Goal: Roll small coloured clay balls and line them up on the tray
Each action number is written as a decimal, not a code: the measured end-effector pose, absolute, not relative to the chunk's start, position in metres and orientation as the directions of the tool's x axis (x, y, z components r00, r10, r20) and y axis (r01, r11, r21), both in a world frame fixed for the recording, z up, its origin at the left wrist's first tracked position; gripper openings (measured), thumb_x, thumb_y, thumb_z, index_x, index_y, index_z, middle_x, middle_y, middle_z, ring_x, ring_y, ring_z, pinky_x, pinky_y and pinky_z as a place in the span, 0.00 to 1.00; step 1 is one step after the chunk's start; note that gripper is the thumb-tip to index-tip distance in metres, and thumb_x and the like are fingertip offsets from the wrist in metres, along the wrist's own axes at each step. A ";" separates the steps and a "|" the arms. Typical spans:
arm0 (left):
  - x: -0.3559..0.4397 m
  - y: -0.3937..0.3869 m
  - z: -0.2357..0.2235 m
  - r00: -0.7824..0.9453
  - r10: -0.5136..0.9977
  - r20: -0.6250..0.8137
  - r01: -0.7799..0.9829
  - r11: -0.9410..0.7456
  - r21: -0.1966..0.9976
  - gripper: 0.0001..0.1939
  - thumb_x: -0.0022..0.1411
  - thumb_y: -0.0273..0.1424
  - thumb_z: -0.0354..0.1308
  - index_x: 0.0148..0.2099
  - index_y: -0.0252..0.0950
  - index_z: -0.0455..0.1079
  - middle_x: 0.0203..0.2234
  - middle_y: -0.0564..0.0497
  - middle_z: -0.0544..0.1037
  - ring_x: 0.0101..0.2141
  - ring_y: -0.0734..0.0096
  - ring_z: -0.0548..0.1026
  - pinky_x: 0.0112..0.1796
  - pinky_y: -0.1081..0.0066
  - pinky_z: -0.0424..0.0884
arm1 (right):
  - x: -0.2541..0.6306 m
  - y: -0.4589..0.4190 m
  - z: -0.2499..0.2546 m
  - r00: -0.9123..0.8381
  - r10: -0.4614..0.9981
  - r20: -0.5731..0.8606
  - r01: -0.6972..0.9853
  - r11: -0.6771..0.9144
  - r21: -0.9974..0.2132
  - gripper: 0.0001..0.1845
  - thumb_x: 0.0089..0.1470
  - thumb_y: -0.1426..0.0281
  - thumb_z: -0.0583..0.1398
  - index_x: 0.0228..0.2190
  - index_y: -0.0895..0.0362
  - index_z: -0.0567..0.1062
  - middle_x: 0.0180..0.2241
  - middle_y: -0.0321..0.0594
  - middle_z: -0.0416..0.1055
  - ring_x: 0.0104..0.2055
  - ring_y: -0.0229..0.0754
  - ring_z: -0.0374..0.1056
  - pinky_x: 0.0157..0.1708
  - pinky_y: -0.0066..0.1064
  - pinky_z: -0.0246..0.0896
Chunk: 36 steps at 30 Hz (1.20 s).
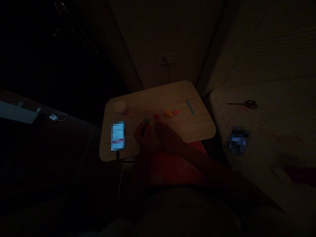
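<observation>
The room is very dark. A small wooden lap table stands in front of me. My left hand and my right hand rest together on its near edge, fingers curled toward each other; whether they hold anything is too dark to make out. Just beyond the fingertips lie small lumps of clay: a green one, a red one, an orange one and a pink one. A thin light-blue stick tool lies farther right.
A lit phone with a cable lies on the table's left part, behind it a small round tub. Scissors lie on the pale surface to the right. A wall socket sits behind the table.
</observation>
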<state>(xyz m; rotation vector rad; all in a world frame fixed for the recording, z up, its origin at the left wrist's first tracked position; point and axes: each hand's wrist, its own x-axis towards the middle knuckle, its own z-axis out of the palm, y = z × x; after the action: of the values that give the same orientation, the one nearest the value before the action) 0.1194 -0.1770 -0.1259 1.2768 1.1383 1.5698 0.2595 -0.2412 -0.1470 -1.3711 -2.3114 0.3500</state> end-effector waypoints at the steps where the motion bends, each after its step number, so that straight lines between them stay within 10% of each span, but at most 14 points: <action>1: 0.119 -0.177 -0.127 -0.174 0.948 0.266 -0.049 -0.278 0.959 0.16 0.55 0.41 0.67 0.26 0.35 0.69 0.19 0.57 0.68 0.21 0.78 0.62 0.22 0.77 0.57 | 0.262 -0.237 -0.147 -0.407 0.886 0.222 0.779 0.463 -0.422 0.45 0.66 0.56 0.58 0.71 0.74 0.53 0.73 0.69 0.47 0.77 0.63 0.39 0.74 0.60 0.40; 28: 0.120 -0.177 -0.126 -0.156 0.954 0.257 -0.047 -0.267 0.962 0.17 0.55 0.43 0.66 0.26 0.36 0.68 0.19 0.56 0.68 0.21 0.78 0.63 0.22 0.77 0.59 | 0.288 -0.243 -0.145 -0.290 0.925 0.247 0.836 0.370 -0.405 0.52 0.64 0.49 0.58 0.70 0.76 0.51 0.73 0.71 0.43 0.78 0.66 0.34 0.73 0.62 0.40; 36: 0.120 -0.177 -0.126 -0.159 0.952 0.262 -0.030 -0.269 0.963 0.15 0.56 0.41 0.67 0.27 0.35 0.70 0.20 0.56 0.69 0.22 0.77 0.64 0.23 0.76 0.60 | 0.293 -0.305 -0.143 -0.328 0.904 0.274 0.826 0.415 -0.382 0.39 0.66 0.69 0.56 0.71 0.72 0.52 0.73 0.66 0.46 0.77 0.62 0.39 0.72 0.61 0.47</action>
<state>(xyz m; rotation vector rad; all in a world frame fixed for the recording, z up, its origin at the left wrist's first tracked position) 0.1198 -0.1769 -0.1259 1.2885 1.1435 1.5486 0.2931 -0.3051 -0.1434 -1.4713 -2.2340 0.2387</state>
